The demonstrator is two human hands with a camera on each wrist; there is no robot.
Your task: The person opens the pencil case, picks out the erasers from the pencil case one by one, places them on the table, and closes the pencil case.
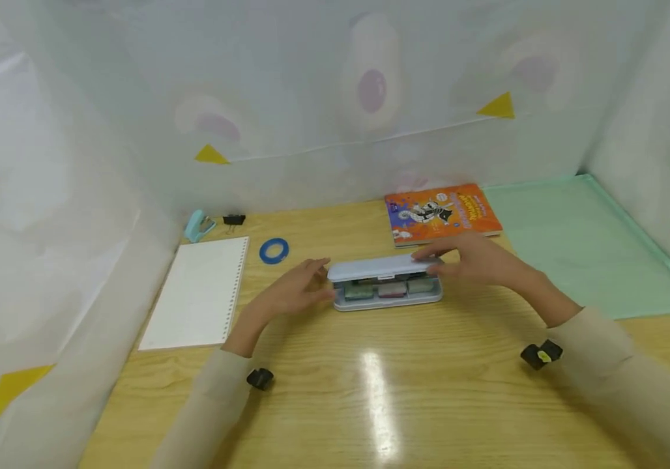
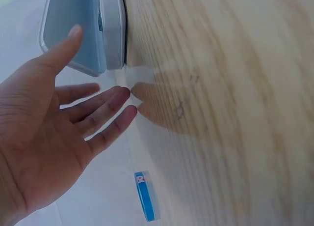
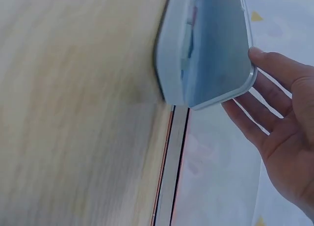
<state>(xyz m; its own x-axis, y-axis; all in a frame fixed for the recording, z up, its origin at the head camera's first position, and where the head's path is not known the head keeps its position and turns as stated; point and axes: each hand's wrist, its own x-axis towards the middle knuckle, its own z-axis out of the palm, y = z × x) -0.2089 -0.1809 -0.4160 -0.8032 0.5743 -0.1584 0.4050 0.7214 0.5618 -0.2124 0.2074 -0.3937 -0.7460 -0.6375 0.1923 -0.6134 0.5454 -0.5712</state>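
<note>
A pale blue pencil case (image 1: 339,305) lies on the wooden table in front of me, its hinged lid (image 1: 364,268) partly raised. Inside are several small green and pink bundles (image 1: 358,291), their kind unclear. My right hand (image 1: 481,260) holds the lid by its right end; in the right wrist view the thumb is on the lid's edge and the fingers (image 3: 243,120) are behind it. Beside the case's left end is my left hand (image 1: 288,291), fingers loosely extended and nothing held. The left wrist view shows its thumb overlapping the lid (image 2: 73,19).
To the left lie a spiral notebook (image 1: 197,293), a light blue stapler (image 1: 194,226), a black binder clip (image 1: 234,219) and a blue tape roll (image 1: 262,251). An orange book (image 1: 464,208) lies behind the case. A green translucent mat (image 1: 581,254) covers the right side.
</note>
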